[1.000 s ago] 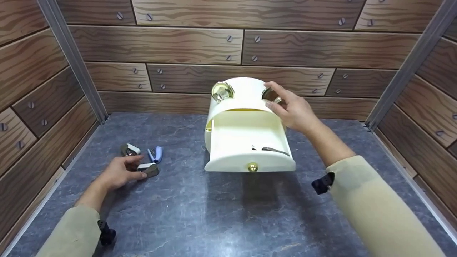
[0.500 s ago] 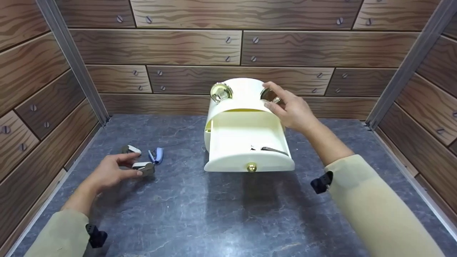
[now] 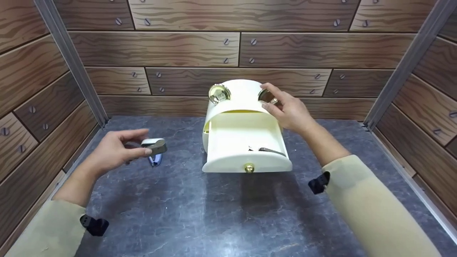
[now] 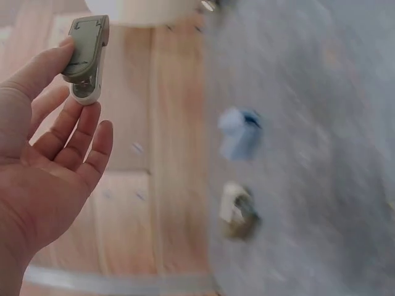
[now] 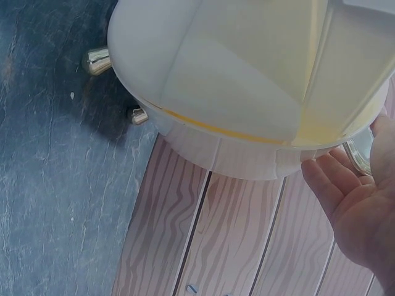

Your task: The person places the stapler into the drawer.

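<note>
Left of the glossy white rounded plastic drawer box (image 3: pixel 242 86), the left hand (image 3: pixel 113 150) pinches a small olive-and-white stapler (image 3: pixel 157 146); the right hand (image 3: pixel 293 111) curls round the box's circular gold fitting (image 3: pixel 263 95). Carrying seems underway; the next move calls for steady fingers.

- Olive-and-white mini stapler (image 4: pixel 89 44): smooth plastic, the olive casing nearly matt.
- Blue mini stapler (image 3: pixel 157 160): plastic-looking, its finish too blurred up close to judge.
- Drawer box (image 3: pixel 242 87): smooth white plastic with a soft gloss; the pulled-out drawer (image 3: pixel 228 165) matches it.
- Drawer knob (image 3: pixel 249 168) and round ornament (image 3: pixel 219 94): shiny, gold, mirror-like.
- Bench (image 3: pixel 178 210): grey, marble-veined, glossy enough to throw back light.
- Back wall (image 3: pixel 189 48): wood-grain boards (the grain and screws look printed).
- Corner post (image 3: pixel 70 60): dull grey metal.
- Sleeves (image 3: pixel 371 200): matt cloth.
</note>
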The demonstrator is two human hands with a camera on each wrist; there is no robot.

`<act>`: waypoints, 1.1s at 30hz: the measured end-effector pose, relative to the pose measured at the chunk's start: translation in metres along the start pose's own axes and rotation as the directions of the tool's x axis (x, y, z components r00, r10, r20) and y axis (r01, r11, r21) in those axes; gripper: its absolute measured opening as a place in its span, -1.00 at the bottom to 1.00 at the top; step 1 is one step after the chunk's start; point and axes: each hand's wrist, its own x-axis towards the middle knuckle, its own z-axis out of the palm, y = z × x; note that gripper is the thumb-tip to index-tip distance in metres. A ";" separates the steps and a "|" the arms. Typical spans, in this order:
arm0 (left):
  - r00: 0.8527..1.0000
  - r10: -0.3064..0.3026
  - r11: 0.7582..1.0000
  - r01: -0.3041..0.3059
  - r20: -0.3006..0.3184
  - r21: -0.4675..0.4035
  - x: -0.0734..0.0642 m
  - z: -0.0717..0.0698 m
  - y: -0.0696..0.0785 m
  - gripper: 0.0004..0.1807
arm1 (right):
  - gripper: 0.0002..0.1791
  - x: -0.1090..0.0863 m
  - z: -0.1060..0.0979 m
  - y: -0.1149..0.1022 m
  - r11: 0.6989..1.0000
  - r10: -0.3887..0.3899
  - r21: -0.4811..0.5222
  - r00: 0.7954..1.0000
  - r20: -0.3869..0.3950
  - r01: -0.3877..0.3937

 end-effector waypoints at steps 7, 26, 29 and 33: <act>0.985 0.166 0.985 -0.168 0.042 0.033 0.022 0.019 0.070 -0.30 | -0.39 0.002 0.001 -0.001 1.000 0.007 0.003 1.000 0.009 -0.007; 0.880 0.332 0.936 -0.351 0.339 -0.006 0.101 0.131 0.177 -0.29 | -0.41 0.002 0.001 0.003 1.000 0.010 -0.003 1.000 -0.003 -0.010; 0.877 0.334 0.934 -0.357 0.346 0.003 0.110 0.142 0.178 -0.30 | -0.42 0.001 0.001 0.003 1.000 0.010 -0.007 1.000 -0.004 -0.010; 0.877 0.319 0.936 -0.351 0.359 0.024 0.116 0.152 0.181 -0.30 | -0.42 0.002 0.000 0.003 1.000 0.001 -0.008 1.000 -0.002 -0.001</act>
